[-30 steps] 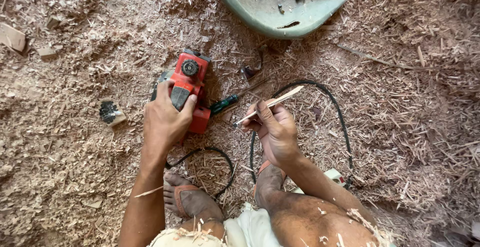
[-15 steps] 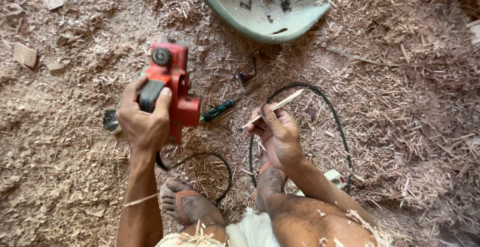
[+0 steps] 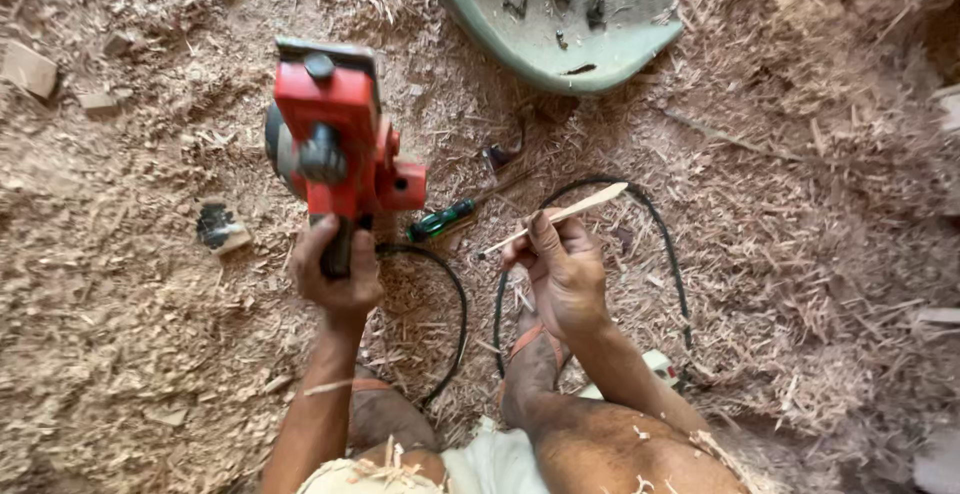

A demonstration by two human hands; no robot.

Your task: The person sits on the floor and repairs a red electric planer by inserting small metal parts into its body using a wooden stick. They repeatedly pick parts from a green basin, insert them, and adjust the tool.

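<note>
Sawdust floor (image 3: pixel 120 374) lies below as the left hand (image 3: pixel 335 269) clasps the red power planer (image 3: pixel 335 134) lifted off it. Right hand (image 3: pixel 565 269) pinches a thin wooden sliver (image 3: pixel 560 216), likely for checking the tool; steady alignment comes next.

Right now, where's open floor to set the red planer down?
Open: sawdust floor left of the left hand, and right of the black cord. Crowded: between the hands, with the green screwdriver, cord loops and feet.
</note>
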